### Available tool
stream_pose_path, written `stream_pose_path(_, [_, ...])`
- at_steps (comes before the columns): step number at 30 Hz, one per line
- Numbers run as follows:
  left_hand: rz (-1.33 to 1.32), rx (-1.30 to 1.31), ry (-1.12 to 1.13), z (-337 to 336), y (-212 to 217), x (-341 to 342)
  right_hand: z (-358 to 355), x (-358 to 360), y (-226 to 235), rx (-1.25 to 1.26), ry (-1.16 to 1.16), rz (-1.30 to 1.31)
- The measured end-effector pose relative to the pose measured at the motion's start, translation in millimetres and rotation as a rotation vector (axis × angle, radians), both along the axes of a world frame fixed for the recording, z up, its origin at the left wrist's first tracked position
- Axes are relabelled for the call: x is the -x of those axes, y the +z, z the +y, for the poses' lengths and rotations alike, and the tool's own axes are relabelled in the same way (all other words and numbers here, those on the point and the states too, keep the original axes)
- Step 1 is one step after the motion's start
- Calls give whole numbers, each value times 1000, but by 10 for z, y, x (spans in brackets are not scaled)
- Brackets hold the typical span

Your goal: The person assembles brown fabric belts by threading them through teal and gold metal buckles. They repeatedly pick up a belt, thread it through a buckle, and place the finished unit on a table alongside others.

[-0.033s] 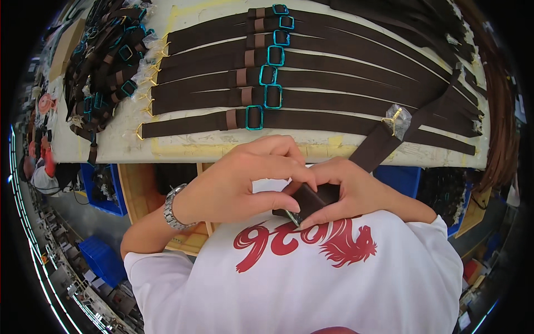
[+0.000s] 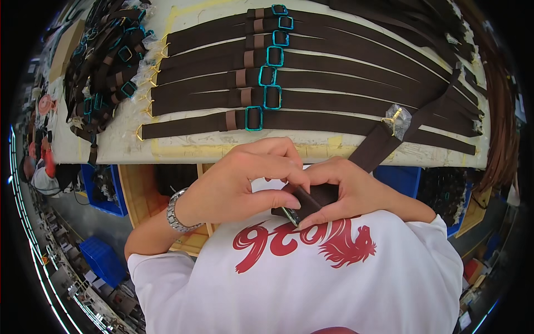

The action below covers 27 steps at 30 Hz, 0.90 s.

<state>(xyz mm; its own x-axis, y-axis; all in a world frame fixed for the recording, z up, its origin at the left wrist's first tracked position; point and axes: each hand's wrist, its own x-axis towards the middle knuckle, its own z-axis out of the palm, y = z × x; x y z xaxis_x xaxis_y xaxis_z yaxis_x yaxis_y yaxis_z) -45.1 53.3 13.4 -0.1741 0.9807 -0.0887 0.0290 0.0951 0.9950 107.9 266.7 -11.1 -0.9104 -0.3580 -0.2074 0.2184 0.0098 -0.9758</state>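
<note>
Close to my chest, both hands work on one dark brown webbing strap (image 2: 375, 147). My right hand (image 2: 350, 192) is closed on its folded end, thumb at the front. With thumb and fingers closed, my left hand (image 2: 253, 181) pinches a shiny dark metal piece (image 2: 291, 216) at the fold; it looks like a buckle edge, but fingers hide most of it. From my right hand the strap runs up onto the table, beside a gold hook in clear wrap (image 2: 396, 119). The nearest laid-out strap (image 2: 189, 125) has a blue-green buckle (image 2: 254, 118) and a lighter brown loop (image 2: 231, 119).
Several similar straps lie side by side on the table (image 2: 194, 151), gold hooks at their left ends. A heap of straps with buckles (image 2: 108, 72) is at the left. Below the table edge are a wooden box (image 2: 133, 195) and blue bins (image 2: 103, 259).
My left hand and wrist have shifted very slightly to the right and down. My right hand stays in nearly the same place on the strap.
</note>
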Motion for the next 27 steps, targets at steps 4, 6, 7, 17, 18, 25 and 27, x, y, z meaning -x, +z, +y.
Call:
stream_pose_path(4, [-103, -150, 110, 55, 78, -7, -19, 85, -11, 94, -4, -4])
stream_pose_path(6, [-282, -247, 173, 137, 75, -66, -28, 111, 4, 71, 41, -25])
stream_pose_path(7, [-365, -209, 185, 188, 123, -102, -3, 131, 16, 51, 57, -33])
stream_pose_path(17, [-413, -76, 546, -9, 249, 30, 876, 542, 255, -398, 73, 332])
stream_pose_path(18, [-429, -64, 558, 16, 217, 42, 923, 593, 266, -431, 47, 375])
stream_pose_path(25, [-480, -46, 401, 51, 139, 91, 1121, 848, 418, -439, 74, 513])
stream_pose_path(27, [-440, -13, 413, 62, 170, 75, 1161, 882, 483, -476, 42, 418])
